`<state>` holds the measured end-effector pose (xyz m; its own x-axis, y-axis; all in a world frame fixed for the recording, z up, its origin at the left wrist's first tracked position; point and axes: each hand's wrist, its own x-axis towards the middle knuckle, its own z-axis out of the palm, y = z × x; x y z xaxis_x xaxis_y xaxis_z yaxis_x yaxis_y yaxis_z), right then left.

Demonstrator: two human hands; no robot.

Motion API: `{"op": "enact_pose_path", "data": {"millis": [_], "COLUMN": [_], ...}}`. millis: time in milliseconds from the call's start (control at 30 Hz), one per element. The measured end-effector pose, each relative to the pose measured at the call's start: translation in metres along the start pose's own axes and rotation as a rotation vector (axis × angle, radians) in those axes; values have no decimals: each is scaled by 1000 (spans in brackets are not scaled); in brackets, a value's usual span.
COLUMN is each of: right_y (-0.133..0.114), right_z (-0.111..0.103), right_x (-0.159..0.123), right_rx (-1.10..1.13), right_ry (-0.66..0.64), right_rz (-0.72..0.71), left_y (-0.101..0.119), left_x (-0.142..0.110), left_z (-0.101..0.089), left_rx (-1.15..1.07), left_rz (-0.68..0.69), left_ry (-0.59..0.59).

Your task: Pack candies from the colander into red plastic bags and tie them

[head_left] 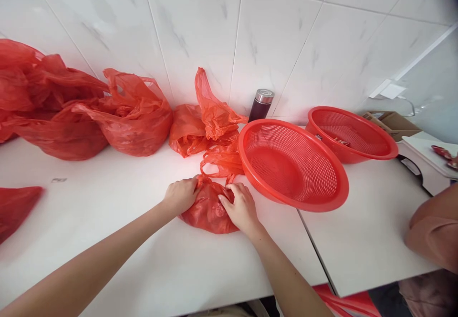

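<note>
A filled red plastic bag (211, 212) rests on the white table right in front of me. My left hand (182, 195) grips its upper left side, fingers curled into the plastic. On the opposite side, my right hand (242, 207) pinches the bag near its top right. The contents cannot be made out through the plastic. Just behind the bag lie loose red bag handles (222, 162) and a crumpled red bag (188, 128). To the right of my right hand, close by, stands a red perforated basket (282, 178) with nothing in it.
Several full red bags (132, 117) line the wall at left. A dark flask (261, 105) stands behind the basket. A second red basket (352, 148) holds a few small items. A cardboard box (391, 124) sits farther right. A person's arm (434, 226) reaches in at the right edge.
</note>
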<state>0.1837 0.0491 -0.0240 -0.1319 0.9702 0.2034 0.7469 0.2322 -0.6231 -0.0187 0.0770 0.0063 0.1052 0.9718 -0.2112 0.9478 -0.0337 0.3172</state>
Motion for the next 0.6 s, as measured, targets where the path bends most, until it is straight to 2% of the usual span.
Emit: {"op": "enact_pose_path", "data": {"millis": [133,267,433,600], "right_y": [-12,-10,1,-2], "right_z": [-4,1,4,-11], "right_x": [-7,-9,-9,-11], "right_rx": [-10,-34,53,232], "right_ry": [-68,-88,-106,-193], "right_rz": [-4,-36,-78,-10], "left_y": [4,5,3,7], "left_x": [-16,-27,-29,-33], "left_z": [-5,-1,6,4], "left_rx": [-157,-286,-463,-749], "left_rz": [12,22,21,4], "left_ry": [-3,-10,-16,-93]}}
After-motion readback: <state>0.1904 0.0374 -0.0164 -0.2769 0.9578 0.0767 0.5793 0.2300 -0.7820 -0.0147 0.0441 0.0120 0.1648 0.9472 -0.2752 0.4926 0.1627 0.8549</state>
